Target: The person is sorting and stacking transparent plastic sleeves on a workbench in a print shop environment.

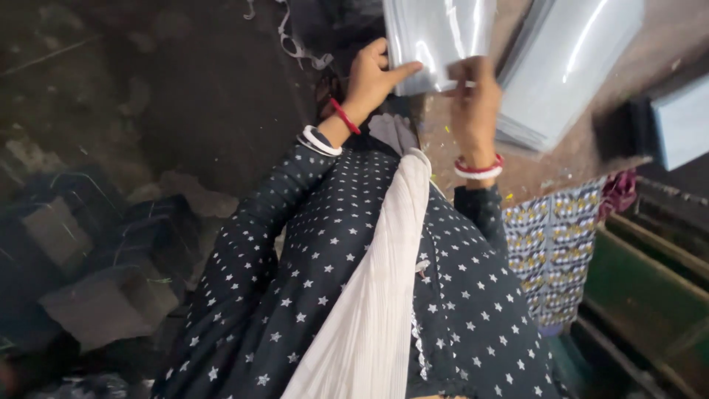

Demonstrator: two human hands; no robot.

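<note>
The brown table (pixel 561 166) fills the far right of the view and carries a fanned stack of glossy grey sheets (pixel 569 66), with a paler stack (pixel 683 122) at the right edge. Below its near edge hangs a patterned cloth (pixel 554 251); to the left lies a dark floor (pixel 148 111) with rubble.

The item in hand is a bundle of thin glossy sheets (pixel 436 33), held upright over the table's left edge, its top running out of frame.

The left hand (pixel 369 77) clasps the bundle's lower left corner, thumb laid across the front face and fingers curled behind. The right hand (pixel 476 100) closes on the lower right edge, fingertips over the front; how far the fingers reach behind cannot be told.

Judgement: the sheets appear light, thin and flexible, with a slick, reflective surface likely to let single sheets slide out of the bundle. Edges may crease or cut. The soundest hold is at both lower corners, pinching the full thickness, as here.
</note>
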